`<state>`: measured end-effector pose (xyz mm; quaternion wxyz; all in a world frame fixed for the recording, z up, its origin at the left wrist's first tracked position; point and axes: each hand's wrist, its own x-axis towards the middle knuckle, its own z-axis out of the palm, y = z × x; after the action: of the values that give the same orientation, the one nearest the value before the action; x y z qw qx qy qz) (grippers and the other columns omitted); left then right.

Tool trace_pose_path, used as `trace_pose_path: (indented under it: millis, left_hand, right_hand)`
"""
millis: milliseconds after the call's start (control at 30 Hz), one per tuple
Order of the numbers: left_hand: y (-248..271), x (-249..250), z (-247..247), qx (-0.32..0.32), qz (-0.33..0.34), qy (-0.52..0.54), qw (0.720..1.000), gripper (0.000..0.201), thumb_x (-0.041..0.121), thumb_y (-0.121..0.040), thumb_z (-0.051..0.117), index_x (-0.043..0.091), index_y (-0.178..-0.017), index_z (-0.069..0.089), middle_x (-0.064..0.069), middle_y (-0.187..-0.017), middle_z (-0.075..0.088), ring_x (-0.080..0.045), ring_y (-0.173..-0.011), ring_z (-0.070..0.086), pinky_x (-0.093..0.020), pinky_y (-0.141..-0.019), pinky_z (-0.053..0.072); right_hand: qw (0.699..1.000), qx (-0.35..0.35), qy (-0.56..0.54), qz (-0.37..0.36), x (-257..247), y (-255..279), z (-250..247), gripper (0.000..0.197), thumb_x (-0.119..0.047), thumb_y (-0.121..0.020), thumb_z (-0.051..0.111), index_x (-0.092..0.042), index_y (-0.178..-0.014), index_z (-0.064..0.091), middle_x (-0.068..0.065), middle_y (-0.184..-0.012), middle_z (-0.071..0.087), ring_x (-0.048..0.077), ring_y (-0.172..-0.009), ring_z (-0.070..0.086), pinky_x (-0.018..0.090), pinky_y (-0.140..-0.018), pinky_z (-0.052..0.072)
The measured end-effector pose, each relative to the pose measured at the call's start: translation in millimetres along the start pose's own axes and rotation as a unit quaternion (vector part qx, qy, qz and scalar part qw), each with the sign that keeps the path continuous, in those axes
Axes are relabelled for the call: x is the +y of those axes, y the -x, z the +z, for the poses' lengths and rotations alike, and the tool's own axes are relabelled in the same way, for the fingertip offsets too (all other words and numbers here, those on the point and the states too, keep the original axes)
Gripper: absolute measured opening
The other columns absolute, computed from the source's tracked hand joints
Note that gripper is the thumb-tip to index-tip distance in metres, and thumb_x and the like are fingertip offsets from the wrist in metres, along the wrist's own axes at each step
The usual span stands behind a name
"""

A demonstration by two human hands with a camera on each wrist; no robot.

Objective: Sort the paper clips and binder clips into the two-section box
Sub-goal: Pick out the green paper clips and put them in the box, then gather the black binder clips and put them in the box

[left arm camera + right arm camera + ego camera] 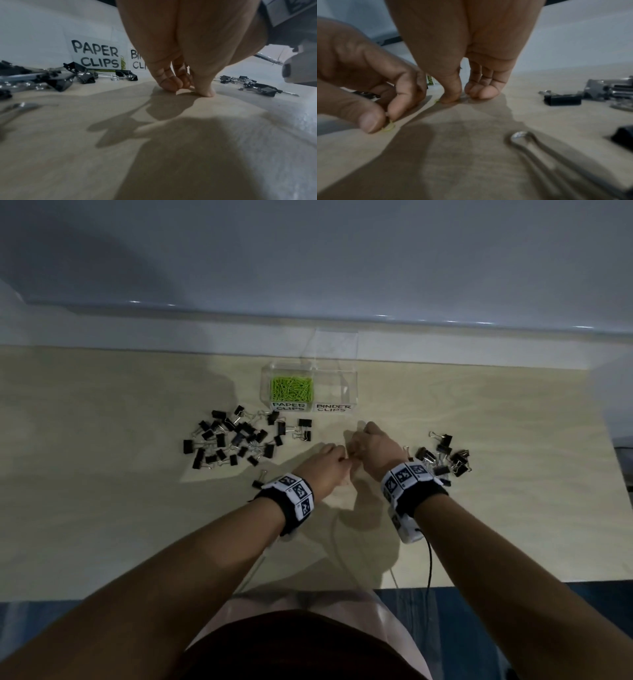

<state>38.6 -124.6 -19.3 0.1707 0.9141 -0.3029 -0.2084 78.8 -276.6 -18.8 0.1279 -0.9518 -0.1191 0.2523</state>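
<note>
Two hands meet on the table (479, 525), just in front of the clear box (346, 371). The left hand (325, 463) is curled, thumb and forefinger pinching a green paper clip (388, 127) that lies on the wood; the right wrist view shows it best. The right hand (376, 446) is also curled, fingertips (450, 97) pressed down on the table, with a sliver of a second green clip (436, 100) peeking out beside the thumb; whether it is actually gripped I cannot tell.

At 12 o'clock from the hands, the box's left section, labelled "PAPER CLIPS", holds a heap of green paper clips (292, 388). Its right section, labelled "BINDER CLIPS", shows nothing inside.

At 10 o'clock lies a big scatter of black binder clips (236, 440). At 3 o'clock, just beside the right wrist, sits a smaller pile of binder clips (445, 457). One stray binder clip (259, 479) lies at 8 o'clock, near the left wristband (291, 498).
</note>
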Motion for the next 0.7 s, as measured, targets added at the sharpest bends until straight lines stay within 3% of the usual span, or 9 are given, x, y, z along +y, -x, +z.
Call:
trace_pose_path:
  millis: [100, 200, 333, 467, 567, 700]
  left_hand:
    - [1, -3, -1, -0.022, -0.007, -0.007, 1.0, 0.013, 0.006, -0.087, 0.054, 0.001, -0.1, 0.056, -0.017, -0.109, 0.05, -0.032, -0.107, 0.043, -0.043, -0.09, 0.041]
    - [12, -8, -12, -0.02, -0.033, 0.018, 0.999, 0.01, 0.006, -0.09, 0.049, 0.006, -0.1, 0.053, -0.012, -0.102, 0.054, -0.026, -0.093, 0.052, -0.034, -0.079, 0.044]
    - [21, -38, -54, 0.116, -0.138, 0.132, 0.975, 0.009, 0.006, -0.09, 0.048, 0.012, -0.085, 0.052, -0.003, -0.084, 0.056, -0.022, -0.074, 0.055, -0.038, -0.07, 0.049]
    - [9, -77, -98, 0.265, -0.206, 0.164, 0.928, 0.01, 0.006, -0.088, 0.055, 0.012, -0.081, 0.055, -0.001, -0.076, 0.057, -0.016, -0.067, 0.053, -0.025, -0.06, 0.041]
    - [-4, -91, -110, 0.292, -0.204, 0.148, 0.922, 0.005, 0.003, -0.086, 0.058, 0.006, -0.085, 0.061, -0.011, -0.083, 0.064, -0.022, -0.073, 0.058, -0.026, -0.065, 0.043]
    - [-14, -74, -99, 0.285, -0.173, 0.095, 0.938, 0.009, 0.004, -0.085, 0.056, 0.006, -0.091, 0.063, -0.013, -0.1, 0.059, -0.028, -0.084, 0.057, -0.033, -0.073, 0.047]
  right_hand:
    - [1.0, -0.005, 0.018, 0.024, -2, 2, 2, 0.022, -0.004, -0.083, 0.053, -0.011, -0.104, 0.056, 0.009, -0.113, 0.043, 0.028, -0.102, 0.051, 0.036, -0.079, 0.049]
    - [1.0, 0.0, 0.007, 0.012, -14, 1, -5, 0.026, -0.003, -0.085, 0.049, -0.006, -0.11, 0.052, 0.013, -0.117, 0.048, 0.032, -0.104, 0.053, 0.036, -0.08, 0.045]
    - [0.992, 0.072, -0.1, -0.008, -52, -20, -28, 0.013, -0.001, -0.083, 0.05, -0.013, -0.088, 0.053, 0.013, -0.094, 0.063, 0.031, -0.085, 0.061, 0.028, -0.067, 0.039]
    - [0.977, 0.156, -0.143, -0.015, -95, -47, -57, 0.011, 0.0, -0.084, 0.049, -0.009, -0.088, 0.054, 0.013, -0.086, 0.064, 0.03, -0.077, 0.059, 0.033, -0.063, 0.044]
    - [0.973, 0.159, -0.165, -0.004, -102, -57, -68, 0.014, -0.005, -0.086, 0.051, -0.01, -0.096, 0.06, 0.013, -0.091, 0.066, 0.03, -0.081, 0.06, 0.035, -0.069, 0.049]
    - [0.957, 0.212, -0.199, 0.005, -61, -44, -64, 0.024, 0.004, -0.08, 0.055, -0.008, -0.098, 0.066, 0.013, -0.094, 0.065, 0.029, -0.081, 0.062, 0.031, -0.072, 0.05]
